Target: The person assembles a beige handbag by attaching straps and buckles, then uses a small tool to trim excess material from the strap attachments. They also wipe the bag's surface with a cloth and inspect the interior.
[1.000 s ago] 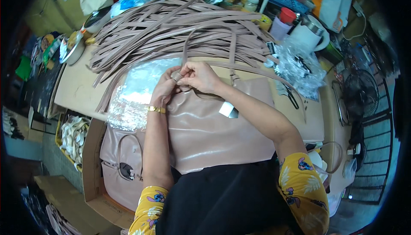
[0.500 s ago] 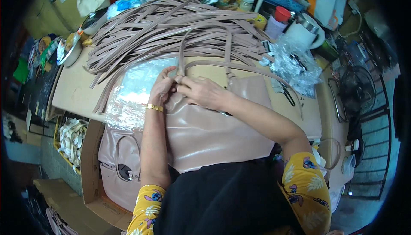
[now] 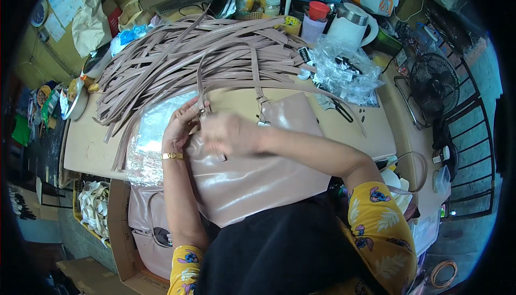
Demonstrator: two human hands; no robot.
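- Where the near edge of the desk [image 3: 86,150] meets the person's lap, a glossy pink handbag [image 3: 252,176] lies flat, its lower part hanging over that edge.
- Left hand [image 3: 180,128], with a gold bracelet [image 3: 172,155] at the wrist, pinches the bag's top rim at the base of the left strap [image 3: 200,88].
- Right hand [image 3: 231,133] is blurred; its fingers curl at the same spot, touching the rim, but whether they grip anything I cannot tell.
- A heap of loose pink straps [image 3: 183,58] covers the far half of the desk.
- Clear plastic wrap [image 3: 148,133] lies just left of the bag.
- A crumpled plastic bag [image 3: 344,72] sits near the far right corner, beside a white kettle [image 3: 349,26].
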